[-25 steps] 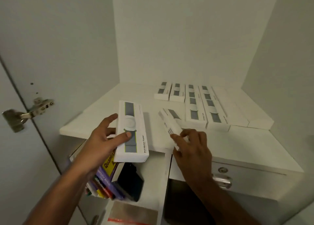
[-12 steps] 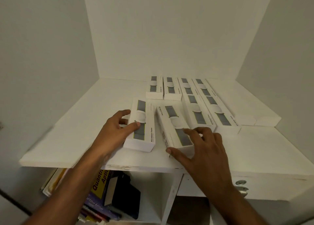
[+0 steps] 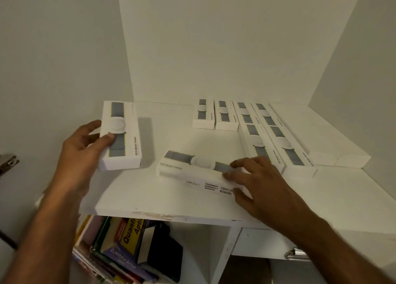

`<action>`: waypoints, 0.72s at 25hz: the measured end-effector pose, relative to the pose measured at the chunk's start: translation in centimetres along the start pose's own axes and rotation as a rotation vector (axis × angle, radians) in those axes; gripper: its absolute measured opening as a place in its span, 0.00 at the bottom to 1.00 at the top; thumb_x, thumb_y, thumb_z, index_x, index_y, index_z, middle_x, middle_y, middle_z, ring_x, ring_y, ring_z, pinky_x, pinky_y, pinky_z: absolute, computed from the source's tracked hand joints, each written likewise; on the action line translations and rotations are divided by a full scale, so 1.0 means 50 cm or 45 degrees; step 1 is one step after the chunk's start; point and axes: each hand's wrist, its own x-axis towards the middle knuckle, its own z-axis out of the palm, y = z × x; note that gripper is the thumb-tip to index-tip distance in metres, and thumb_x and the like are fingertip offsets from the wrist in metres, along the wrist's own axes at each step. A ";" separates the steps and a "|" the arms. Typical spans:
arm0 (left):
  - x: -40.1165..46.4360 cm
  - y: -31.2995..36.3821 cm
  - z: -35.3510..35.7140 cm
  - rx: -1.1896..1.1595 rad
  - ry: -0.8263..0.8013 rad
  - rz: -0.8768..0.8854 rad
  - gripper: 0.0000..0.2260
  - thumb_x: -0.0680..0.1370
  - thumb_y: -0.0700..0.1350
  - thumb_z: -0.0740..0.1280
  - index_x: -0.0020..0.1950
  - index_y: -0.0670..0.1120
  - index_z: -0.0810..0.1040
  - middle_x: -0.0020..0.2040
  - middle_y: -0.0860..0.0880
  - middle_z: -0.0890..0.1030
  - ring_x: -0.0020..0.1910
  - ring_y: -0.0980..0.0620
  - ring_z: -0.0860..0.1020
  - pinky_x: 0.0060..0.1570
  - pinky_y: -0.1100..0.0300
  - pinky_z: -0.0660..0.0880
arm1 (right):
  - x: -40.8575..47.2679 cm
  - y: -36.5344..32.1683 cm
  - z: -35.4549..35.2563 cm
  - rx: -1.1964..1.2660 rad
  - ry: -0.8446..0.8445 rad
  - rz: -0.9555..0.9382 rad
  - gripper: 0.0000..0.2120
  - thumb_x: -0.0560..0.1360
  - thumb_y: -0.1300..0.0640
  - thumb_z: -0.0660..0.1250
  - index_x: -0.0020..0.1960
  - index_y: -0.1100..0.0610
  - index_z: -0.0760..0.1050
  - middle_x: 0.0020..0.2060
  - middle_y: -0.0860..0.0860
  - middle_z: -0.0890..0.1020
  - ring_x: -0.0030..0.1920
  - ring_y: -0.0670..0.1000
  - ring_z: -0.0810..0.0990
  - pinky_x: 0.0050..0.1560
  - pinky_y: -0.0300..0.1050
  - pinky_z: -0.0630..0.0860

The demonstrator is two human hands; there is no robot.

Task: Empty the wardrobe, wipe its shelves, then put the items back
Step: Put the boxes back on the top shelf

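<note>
My left hand (image 3: 82, 153) grips a white tracker box (image 3: 121, 135) by its near left end, held just above the white wardrobe shelf (image 3: 171, 200) at the left. My right hand (image 3: 259, 181) holds a second white tracker box (image 3: 192, 172), fingers on top and thumb on its front side; this box lies crosswise near the shelf's front. Several more tracker boxes (image 3: 257, 131) lie in rows at the back right of the shelf.
Plain white boxes (image 3: 317, 138) lie along the right wall. Below the shelf a compartment holds books (image 3: 126, 238) and a black object (image 3: 165, 251). A drawer with a metal handle (image 3: 297, 254) sits lower right. A door hinge (image 3: 8, 161) shows at the left edge.
My left hand has carried its box further left and lifted it off the shelf. My right hand has turned its box from lengthwise to crosswise.
</note>
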 end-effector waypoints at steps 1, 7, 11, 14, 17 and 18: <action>0.005 0.004 -0.012 -0.005 0.011 0.001 0.20 0.78 0.44 0.71 0.70 0.53 0.76 0.57 0.45 0.83 0.54 0.43 0.82 0.58 0.42 0.76 | 0.020 0.009 0.001 -0.021 -0.036 -0.040 0.19 0.66 0.54 0.79 0.57 0.50 0.83 0.54 0.55 0.83 0.51 0.59 0.81 0.46 0.56 0.82; -0.006 -0.007 -0.005 0.043 -0.163 -0.149 0.20 0.79 0.43 0.70 0.70 0.51 0.75 0.57 0.45 0.84 0.55 0.41 0.82 0.59 0.41 0.75 | 0.072 -0.041 -0.022 0.228 0.010 0.338 0.19 0.81 0.49 0.63 0.72 0.46 0.71 0.66 0.50 0.71 0.61 0.50 0.74 0.60 0.45 0.77; -0.023 -0.028 0.019 0.096 -0.304 -0.232 0.23 0.72 0.52 0.76 0.66 0.55 0.79 0.59 0.47 0.83 0.55 0.44 0.83 0.55 0.42 0.77 | -0.004 -0.174 -0.065 0.424 -0.277 0.127 0.39 0.67 0.20 0.51 0.72 0.38 0.63 0.66 0.41 0.66 0.60 0.45 0.68 0.58 0.44 0.75; -0.045 -0.025 0.066 0.149 -0.394 -0.167 0.19 0.77 0.48 0.73 0.67 0.54 0.78 0.58 0.49 0.81 0.50 0.48 0.83 0.43 0.54 0.78 | -0.001 -0.161 -0.024 0.308 -0.211 0.106 0.29 0.75 0.30 0.59 0.72 0.42 0.68 0.69 0.44 0.69 0.63 0.50 0.69 0.61 0.47 0.74; -0.057 -0.007 0.117 0.321 -0.530 -0.006 0.22 0.76 0.55 0.71 0.70 0.57 0.74 0.57 0.55 0.79 0.52 0.54 0.81 0.48 0.56 0.77 | 0.018 -0.086 -0.001 0.174 -0.155 0.217 0.24 0.77 0.41 0.67 0.71 0.47 0.73 0.69 0.49 0.75 0.64 0.54 0.72 0.64 0.50 0.71; -0.064 0.002 0.123 0.388 -0.630 0.021 0.26 0.74 0.59 0.70 0.71 0.59 0.72 0.57 0.58 0.78 0.53 0.57 0.80 0.49 0.59 0.76 | 0.019 -0.066 0.002 0.139 -0.147 0.243 0.23 0.75 0.43 0.70 0.68 0.49 0.76 0.65 0.50 0.79 0.61 0.55 0.75 0.61 0.52 0.73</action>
